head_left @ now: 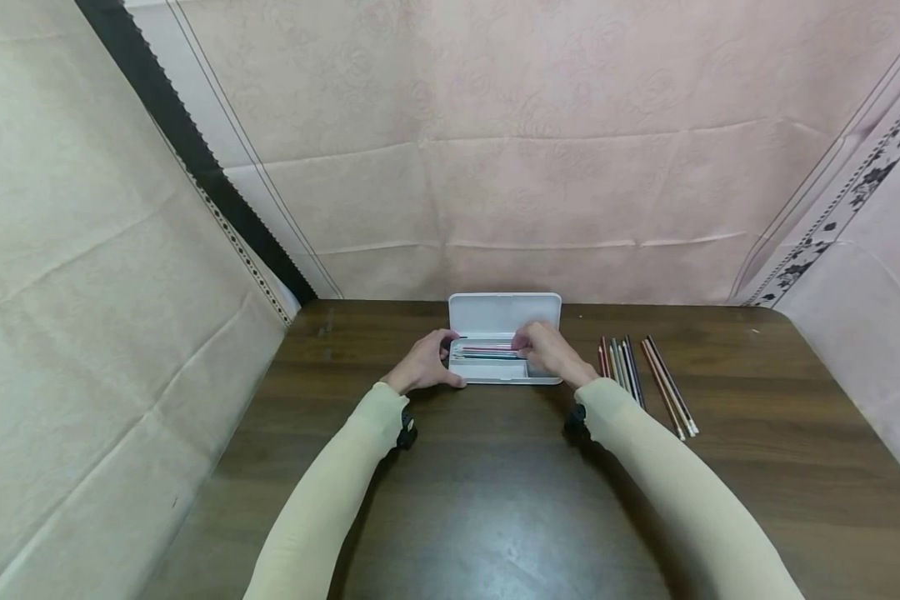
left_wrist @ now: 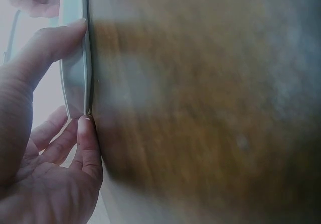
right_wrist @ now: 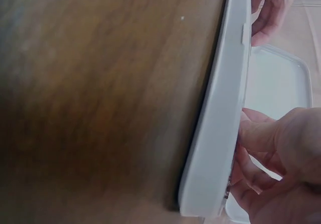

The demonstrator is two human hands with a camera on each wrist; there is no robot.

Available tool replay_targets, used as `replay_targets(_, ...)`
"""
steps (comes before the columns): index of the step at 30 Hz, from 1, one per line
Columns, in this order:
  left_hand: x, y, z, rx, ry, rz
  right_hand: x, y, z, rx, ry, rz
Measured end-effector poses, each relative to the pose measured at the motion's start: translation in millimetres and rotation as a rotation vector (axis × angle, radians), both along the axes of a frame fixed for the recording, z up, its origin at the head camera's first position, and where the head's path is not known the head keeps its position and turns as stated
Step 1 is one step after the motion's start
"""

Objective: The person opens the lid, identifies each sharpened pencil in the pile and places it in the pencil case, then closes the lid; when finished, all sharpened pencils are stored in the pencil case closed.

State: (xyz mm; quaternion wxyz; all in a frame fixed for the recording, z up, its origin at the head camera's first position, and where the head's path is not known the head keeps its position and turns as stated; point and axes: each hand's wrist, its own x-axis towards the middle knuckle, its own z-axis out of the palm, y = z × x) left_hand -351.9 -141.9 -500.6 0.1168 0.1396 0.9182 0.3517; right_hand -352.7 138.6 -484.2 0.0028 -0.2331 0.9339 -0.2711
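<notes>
on the table [head_left: 480, 508], the open white case [head_left: 504, 382] lies long side left to right. the left hand [head_left: 422, 362] grips its left end. the right hand [head_left: 546, 348] is bent over its right half; whether it pinches anything, i cannot tell. inside, pencils [head_left: 487, 353] run lengthwise, leftward from that hand.

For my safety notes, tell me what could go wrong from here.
The loose pencils lying beside the right sleeve might get brushed and roll across the table. The raised lid might fall onto the right hand, which reaches into the pencil case. If the left hand slackens its grip, the case could shift.
</notes>
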Motion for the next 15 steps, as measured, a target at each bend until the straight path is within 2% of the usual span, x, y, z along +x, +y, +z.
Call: replay_targets(15, 0.4, -0.4, 0.2, 0.004, -0.010, -0.002, 0.1, -0.2, -8.2, 0.026, 0.036, -0.016)
